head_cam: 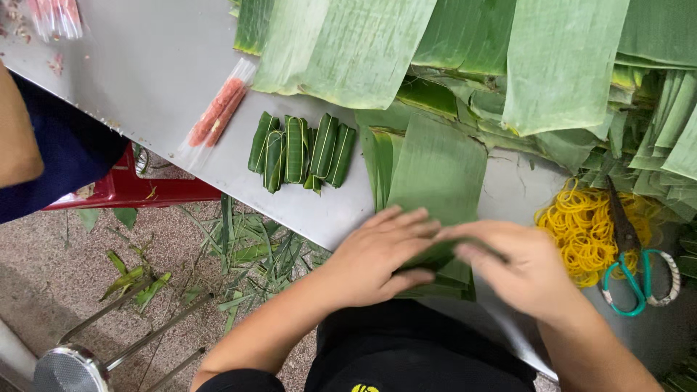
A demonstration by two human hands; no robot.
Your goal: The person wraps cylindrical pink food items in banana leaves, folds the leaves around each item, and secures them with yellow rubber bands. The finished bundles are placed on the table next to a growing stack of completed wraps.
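My left hand (377,254) and my right hand (519,265) press together on a folded strip of green banana leaf (435,170) at the near edge of a grey metal table (145,65). The fingers of both hands wrap the leaf's near end, which they partly hide. The right hand is blurred. Several finished leaf-wrapped rolls (301,151) lie in a row to the left of my hands.
Big banana leaf pieces (465,43) cover the far side. A heap of yellow rubber bands (581,229) and green-handled scissors (630,272) lie at right. A plastic-wrapped pink sausage (216,110) lies at left. Another person's arm (16,134), a red stool (127,190) and leaf scraps are beside the table.
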